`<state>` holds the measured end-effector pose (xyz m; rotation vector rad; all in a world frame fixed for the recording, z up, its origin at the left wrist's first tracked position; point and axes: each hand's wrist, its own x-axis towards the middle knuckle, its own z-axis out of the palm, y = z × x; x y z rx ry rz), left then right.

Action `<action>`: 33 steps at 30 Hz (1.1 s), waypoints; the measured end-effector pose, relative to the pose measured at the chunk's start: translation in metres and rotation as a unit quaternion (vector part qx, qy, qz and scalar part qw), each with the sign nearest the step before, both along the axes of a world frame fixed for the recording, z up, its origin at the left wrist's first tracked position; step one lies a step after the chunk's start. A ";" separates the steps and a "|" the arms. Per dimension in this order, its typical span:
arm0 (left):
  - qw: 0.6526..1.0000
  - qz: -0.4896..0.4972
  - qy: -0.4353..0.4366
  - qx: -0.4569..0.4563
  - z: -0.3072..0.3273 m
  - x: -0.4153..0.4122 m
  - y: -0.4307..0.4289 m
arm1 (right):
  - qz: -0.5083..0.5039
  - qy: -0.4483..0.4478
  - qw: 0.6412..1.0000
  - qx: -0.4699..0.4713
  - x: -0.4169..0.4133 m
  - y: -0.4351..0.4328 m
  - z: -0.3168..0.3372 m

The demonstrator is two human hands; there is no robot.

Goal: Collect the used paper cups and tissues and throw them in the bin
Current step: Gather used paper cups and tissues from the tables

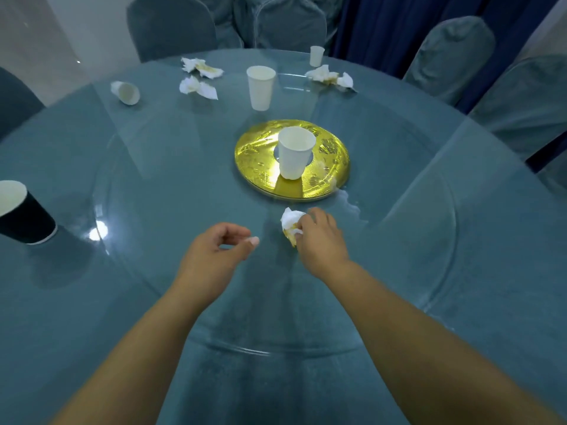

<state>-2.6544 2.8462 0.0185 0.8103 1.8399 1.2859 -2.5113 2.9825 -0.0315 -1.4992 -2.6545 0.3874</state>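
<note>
My right hand (319, 237) grips a crumpled, stained white tissue (291, 221) just in front of the gold disc (254, 154). My left hand (214, 253) hovers beside it over the glass, fingers loosely curled, holding nothing. A white paper cup (295, 156) stands upright on the gold disc. Another white cup (260, 87) stands behind it, a small one (316, 56) at the far edge, and one (125, 92) lies on its side at the far left. A dark cup (21, 213) stands at the left edge. Used tissues lie at the back left (201, 67), (198, 86) and back right (329, 75).
The round table (153, 179) has a glass turntable over blue-green cloth. A wet spill (349, 204) spreads to the right of the gold disc. Covered chairs (171, 26), (451, 56) ring the far side. No bin is in view.
</note>
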 end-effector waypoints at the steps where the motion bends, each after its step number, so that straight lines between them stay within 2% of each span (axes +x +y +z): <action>1: 1.000 0.002 -0.003 -0.004 -0.003 -0.002 0.003 | -0.001 -0.013 0.999 -0.029 -0.003 0.004 -0.004; 3: 1.000 0.004 -0.004 -0.009 -0.009 -0.005 0.009 | 0.003 -0.024 0.995 -0.095 -0.007 0.008 -0.013; 6: 1.000 0.006 0.005 -0.016 -0.018 -0.006 0.014 | 0.025 -0.031 0.990 -0.134 -0.005 0.009 -0.026; 12: 1.000 0.005 0.002 -0.025 -0.025 -0.004 0.016 | 0.045 -0.086 0.995 -0.021 -0.003 0.009 -0.039; 19: 1.000 0.000 -0.004 -0.026 -0.029 0.000 0.021 | -0.009 -0.055 0.996 -0.069 -0.012 0.013 -0.034; 24: 1.000 -0.003 0.000 -0.021 -0.028 -0.004 0.030 | -0.039 0.019 0.994 -0.098 -0.009 0.020 -0.034; 27: 1.000 -0.005 0.010 -0.021 -0.025 -0.011 0.036 | -0.075 0.109 0.987 -0.095 -0.009 0.030 -0.028; 30: 1.000 -0.005 0.015 -0.008 -0.021 -0.019 0.044 | -0.089 0.183 0.976 -0.073 -0.013 0.049 -0.011; 33: 1.000 -0.012 0.016 0.001 -0.017 -0.030 0.053 | -0.081 0.193 0.978 -0.023 -0.018 0.069 0.014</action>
